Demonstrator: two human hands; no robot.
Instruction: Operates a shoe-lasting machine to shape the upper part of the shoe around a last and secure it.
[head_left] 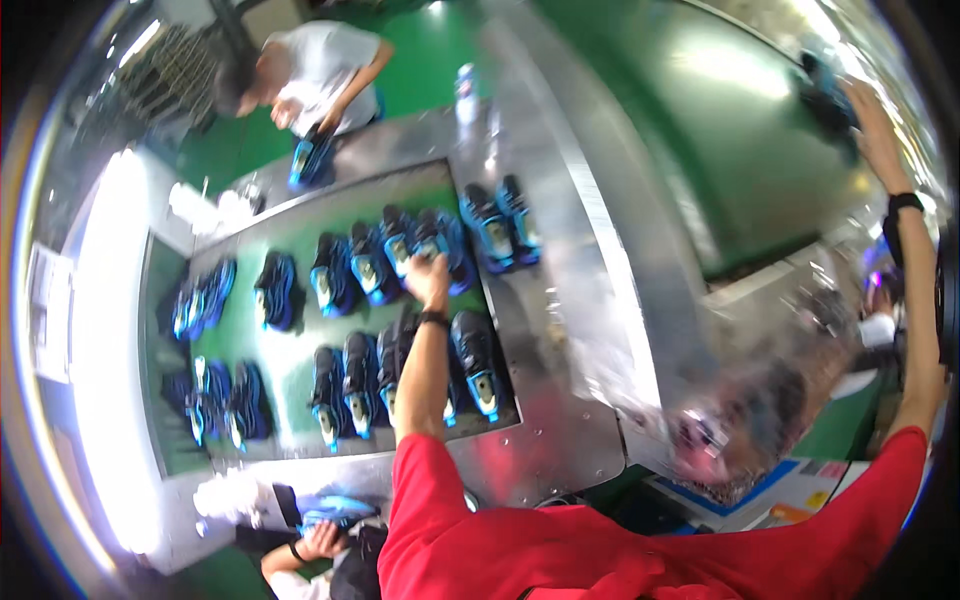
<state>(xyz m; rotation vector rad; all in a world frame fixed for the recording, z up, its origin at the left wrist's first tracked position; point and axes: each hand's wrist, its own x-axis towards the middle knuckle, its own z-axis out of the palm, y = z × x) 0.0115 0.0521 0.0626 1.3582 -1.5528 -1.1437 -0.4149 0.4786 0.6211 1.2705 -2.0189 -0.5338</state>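
Note:
My left hand (428, 282) reaches over the green work surface and is closed on a black-and-blue sports shoe (430, 232) in the far row. Beside that one stands another shoe (396, 240). Far to the right, my right hand (874, 130) stretches out over a second green surface, its fingers extended alongside a dark blue-black shoe (828, 98). Whether they touch is unclear, as that area is distorted and blurred. Under my left forearm, shoes of the near row are partly hidden; one shoe (476, 362) shows to its right.
Two shoes (500, 225) sit on the metal ledge (565, 350) right of the green surface (285, 350). A bottle (466, 95) stands farther back. Across the table a person (325, 75) handles a shoe (311, 160); at the lower left another person's hand (322, 540) holds a blue shoe (340, 510).

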